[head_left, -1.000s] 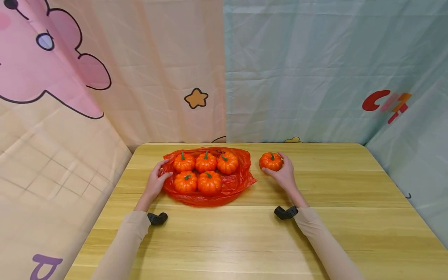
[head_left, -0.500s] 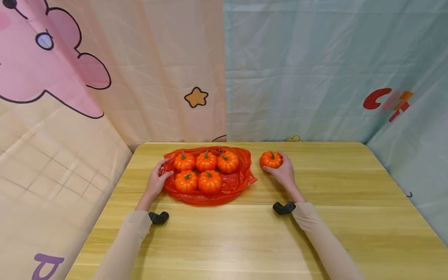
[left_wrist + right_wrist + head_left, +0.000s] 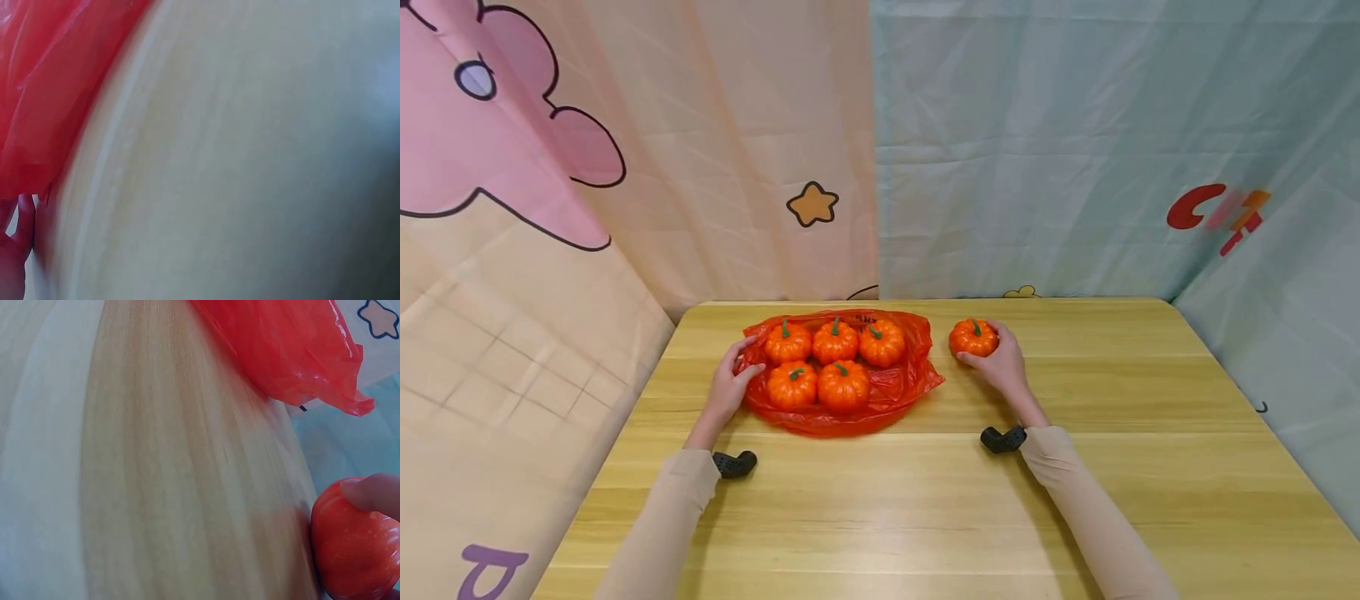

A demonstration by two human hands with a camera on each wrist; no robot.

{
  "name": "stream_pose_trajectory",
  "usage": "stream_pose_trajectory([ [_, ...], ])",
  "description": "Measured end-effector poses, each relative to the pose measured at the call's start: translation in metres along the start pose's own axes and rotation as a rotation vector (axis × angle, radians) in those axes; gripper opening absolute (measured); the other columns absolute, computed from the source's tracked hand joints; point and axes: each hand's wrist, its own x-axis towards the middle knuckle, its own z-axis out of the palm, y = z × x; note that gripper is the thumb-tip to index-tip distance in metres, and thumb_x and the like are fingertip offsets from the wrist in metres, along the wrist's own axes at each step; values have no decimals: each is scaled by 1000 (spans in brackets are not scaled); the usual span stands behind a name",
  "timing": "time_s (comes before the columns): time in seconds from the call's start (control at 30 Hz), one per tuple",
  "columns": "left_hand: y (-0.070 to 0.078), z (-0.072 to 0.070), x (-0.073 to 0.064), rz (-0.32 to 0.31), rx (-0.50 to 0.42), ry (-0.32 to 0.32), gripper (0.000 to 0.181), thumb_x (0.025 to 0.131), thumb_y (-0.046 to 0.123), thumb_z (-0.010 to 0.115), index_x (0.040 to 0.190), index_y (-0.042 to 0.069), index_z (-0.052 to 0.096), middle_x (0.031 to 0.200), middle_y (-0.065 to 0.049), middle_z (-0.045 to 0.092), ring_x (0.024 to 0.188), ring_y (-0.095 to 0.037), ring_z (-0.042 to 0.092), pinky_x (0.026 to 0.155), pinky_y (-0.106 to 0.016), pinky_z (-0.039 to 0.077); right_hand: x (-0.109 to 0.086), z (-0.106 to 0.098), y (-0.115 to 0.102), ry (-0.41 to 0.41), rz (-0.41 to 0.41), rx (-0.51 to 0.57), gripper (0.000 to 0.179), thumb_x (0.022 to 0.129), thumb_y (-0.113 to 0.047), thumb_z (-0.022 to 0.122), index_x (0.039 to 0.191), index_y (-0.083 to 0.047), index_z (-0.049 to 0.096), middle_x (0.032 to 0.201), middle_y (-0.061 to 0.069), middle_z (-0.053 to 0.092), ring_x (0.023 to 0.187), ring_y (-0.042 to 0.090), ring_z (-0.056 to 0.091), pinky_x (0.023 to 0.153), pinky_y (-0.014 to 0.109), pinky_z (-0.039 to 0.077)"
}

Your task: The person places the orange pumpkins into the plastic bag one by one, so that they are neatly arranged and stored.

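A red plastic bag (image 3: pixel 887 412) lies spread wide on the table, its crumpled rim round several small orange pumpkins (image 3: pixel 844 387) with green stems. These sit in two rows. At the bag's left edge my left hand (image 3: pixel 727 387) holds the rim, thumb in front and fingers toward the back; the left wrist view catches only part of the hand (image 3: pixel 15 250) beneath the red plastic (image 3: pixel 56 81). Right of the bag, my right hand (image 3: pixel 1003 367) grips a lone pumpkin (image 3: pixel 972 338) between thumb and fingers. Its thumb presses the pumpkin's side (image 3: pixel 353 550) in the right wrist view.
The wooden table (image 3: pixel 880 517) has its far edge against a printed curtain (image 3: pixel 1030 150), with another curtain (image 3: pixel 497 350) along the left. A black wrist mount (image 3: pixel 735 464) sits on the left forearm and a second mount (image 3: pixel 1002 439) on the right.
The whole head view has shifted slightly, so everything sits a little further left and up. Both hands stay at the bag and the lone pumpkin; the pumpkins in the bag keep their arrangement.
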Motion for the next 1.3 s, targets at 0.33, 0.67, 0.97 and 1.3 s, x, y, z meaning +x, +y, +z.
stream_pose_trajectory([
  [0.33,-9,0,2,10,10,12,54,98,15,51,148,9,33,154,-15,30,134,-32,38,112,-49,31,-2,2,2,5,-33,-3,81,77,-20,80,142,0,36,143,25,41,131,41,40,110,54,33],
  [0.67,-10,-1,4,19,28,15,54,97,14,52,147,8,34,153,-16,32,133,-34,38,113,-51,30,-2,7,1,30,-38,12,81,76,-19,80,142,0,37,142,25,41,130,41,41,109,54,34],
  [0.97,-9,-1,5,35,39,24,53,96,15,53,146,8,35,152,-15,35,129,-30,42,100,-16,39,-3,5,5,54,-101,41,81,74,-19,82,141,-1,39,140,25,43,129,40,42,109,54,35],
  [1.3,17,0,-8,-3,-10,2,54,95,5,51,146,-1,33,151,-23,33,124,-34,42,81,0,35,-16,2,-19,104,-181,10,78,74,-25,82,138,0,44,136,23,49,123,39,48,104,54,41],
])
